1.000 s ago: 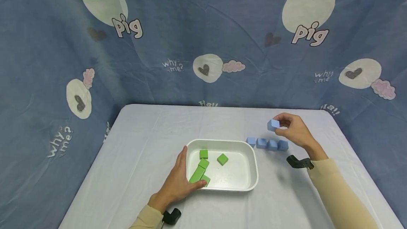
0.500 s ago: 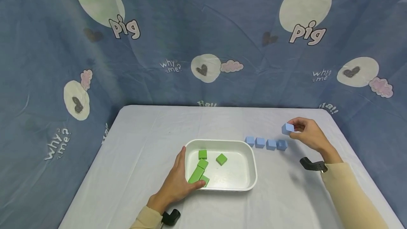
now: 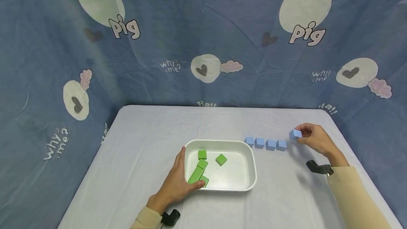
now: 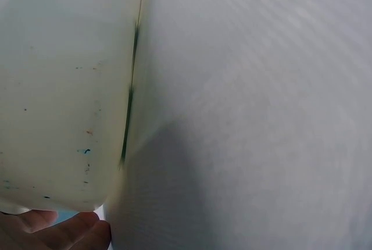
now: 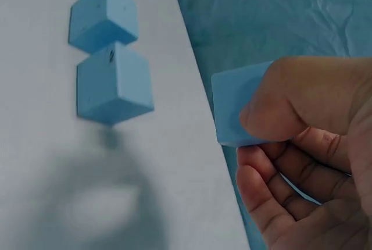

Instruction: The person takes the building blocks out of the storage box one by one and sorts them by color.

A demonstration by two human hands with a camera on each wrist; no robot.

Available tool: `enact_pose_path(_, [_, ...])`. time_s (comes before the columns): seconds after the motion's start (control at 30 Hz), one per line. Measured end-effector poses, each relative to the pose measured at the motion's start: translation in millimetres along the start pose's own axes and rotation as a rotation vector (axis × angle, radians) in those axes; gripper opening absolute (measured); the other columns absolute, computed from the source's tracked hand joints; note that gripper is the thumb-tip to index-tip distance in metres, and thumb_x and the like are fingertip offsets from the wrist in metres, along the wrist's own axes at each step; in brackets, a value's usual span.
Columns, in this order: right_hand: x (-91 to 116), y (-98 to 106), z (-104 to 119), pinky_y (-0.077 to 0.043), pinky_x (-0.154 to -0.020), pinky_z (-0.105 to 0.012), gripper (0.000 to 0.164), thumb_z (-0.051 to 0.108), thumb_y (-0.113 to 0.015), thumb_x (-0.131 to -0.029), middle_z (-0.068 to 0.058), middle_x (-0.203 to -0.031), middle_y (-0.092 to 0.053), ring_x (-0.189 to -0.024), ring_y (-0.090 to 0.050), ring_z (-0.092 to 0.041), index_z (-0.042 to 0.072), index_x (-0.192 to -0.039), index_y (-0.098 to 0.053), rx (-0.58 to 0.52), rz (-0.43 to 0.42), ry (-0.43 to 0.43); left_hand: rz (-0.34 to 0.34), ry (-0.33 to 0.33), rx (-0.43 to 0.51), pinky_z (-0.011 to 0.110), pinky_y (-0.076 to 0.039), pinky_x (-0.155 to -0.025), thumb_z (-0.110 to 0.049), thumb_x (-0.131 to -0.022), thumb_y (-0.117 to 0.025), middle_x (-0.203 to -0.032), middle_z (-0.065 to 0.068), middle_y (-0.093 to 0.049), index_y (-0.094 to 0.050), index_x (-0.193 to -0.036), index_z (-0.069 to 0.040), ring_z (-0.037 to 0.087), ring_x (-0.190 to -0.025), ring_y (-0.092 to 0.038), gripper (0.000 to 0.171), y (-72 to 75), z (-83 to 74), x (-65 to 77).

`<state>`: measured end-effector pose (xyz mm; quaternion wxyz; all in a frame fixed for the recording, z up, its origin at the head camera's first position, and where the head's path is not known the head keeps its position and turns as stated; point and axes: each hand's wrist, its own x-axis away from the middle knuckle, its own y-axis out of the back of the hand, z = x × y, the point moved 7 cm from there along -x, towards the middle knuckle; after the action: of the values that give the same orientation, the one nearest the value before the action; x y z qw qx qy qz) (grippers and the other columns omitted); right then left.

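My right hand (image 3: pixel 318 140) pinches a light blue cube (image 3: pixel 295 134) between thumb and fingers. It is held above the white table, just right of a row of several blue cubes (image 3: pixel 270 145). In the right wrist view the thumb lies across the held cube's face, and the row's last cube (image 5: pixel 113 84) stands to its left. My left hand (image 3: pixel 178 183) grips the left end of a white tray (image 3: pixel 235 189), thumb at the near rim and fingers along the outer side. Several green blocks (image 3: pixel 196 174) lie inside, mostly by the left hand. A single green cube (image 3: pixel 221 159) sits apart.
A white cloth covers the table (image 3: pixel 159 126). Behind it and along the sides hangs a blue printed curtain (image 3: pixel 178 38). The row of blue cubes begins close to the tray's far right corner.
My right hand has carried the blue cube to the right and lowered it, from above the row to beyond its right end. The left hand and tray stay in place.
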<state>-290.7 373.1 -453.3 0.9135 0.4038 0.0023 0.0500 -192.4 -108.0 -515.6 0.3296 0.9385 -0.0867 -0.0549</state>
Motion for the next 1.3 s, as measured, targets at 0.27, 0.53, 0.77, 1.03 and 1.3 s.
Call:
enact_pose_path(0.27, [2.0,-8.1,-16.0,-0.048,-0.070,-0.023,0.039,-0.001,-0.078,-0.081,-0.016,-0.100,-0.065,-0.087,-0.058,-0.022,-0.010,-0.117,-0.064,-0.005,0.009,-0.016,-0.007,-0.003,-0.004,0.058,-0.040,-0.106,-0.059,-0.067,-0.088,-0.166,0.017,-0.020,-0.006,-0.163,-0.004,0.040,-0.139,-0.041,0.137,0.1,-0.4,0.5])
enact_pose_path(0.53, [1.8,-19.3,-24.5,-0.048,-0.069,-0.025,0.038,-0.002,-0.077,-0.079,-0.014,-0.097,-0.067,-0.084,-0.059,-0.020,-0.010,-0.114,-0.065,0.012,0.015,-0.001,-0.005,-0.015,-0.004,0.057,-0.039,-0.108,-0.059,-0.067,-0.088,-0.166,0.017,-0.020,-0.006,-0.163,-0.004,0.040,-0.141,-0.039,0.137,-0.1,-0.4,1.1])
enact_pose_path(0.77, [2.5,-27.8,-30.6,-0.048,-0.071,-0.029,0.038,-0.003,-0.076,-0.077,-0.013,-0.096,-0.067,-0.085,-0.059,-0.024,-0.009,-0.113,-0.065,0.007,0.024,-0.039,-0.017,-0.029,-0.010,0.059,-0.041,-0.105,-0.058,-0.068,-0.088,-0.165,0.019,-0.021,-0.007,-0.162,-0.002,0.042,-0.139,-0.041,0.136,0.3,-0.8,1.0])
enact_pose_path(1.03, [4.8,-33.9,-36.2,-0.048,-0.071,-0.037,0.036,-0.003,-0.077,-0.078,-0.012,-0.094,-0.066,-0.082,-0.058,-0.025,-0.009,-0.112,-0.064,0.039,0.059,-0.067,-0.020,-0.031,-0.019,0.059,-0.041,-0.105,-0.057,-0.069,-0.088,-0.165,0.019,-0.021,-0.007,-0.163,-0.003,0.043,-0.138,-0.042,0.135,-0.8,-0.6,0.5])
enact_pose_path(1.3, [4.6,-38.0,-40.5,-0.049,-0.071,-0.034,0.038,-0.004,-0.076,-0.079,-0.014,-0.096,-0.066,-0.084,-0.058,-0.026,-0.010,-0.114,-0.063,0.025,0.062,-0.084,-0.018,-0.024,-0.017,0.058,-0.042,-0.104,-0.056,-0.068,-0.089,-0.165,0.019,-0.021,-0.007,-0.163,-0.003,0.042,-0.137,-0.043,0.136,0.5,-0.8,0.4])
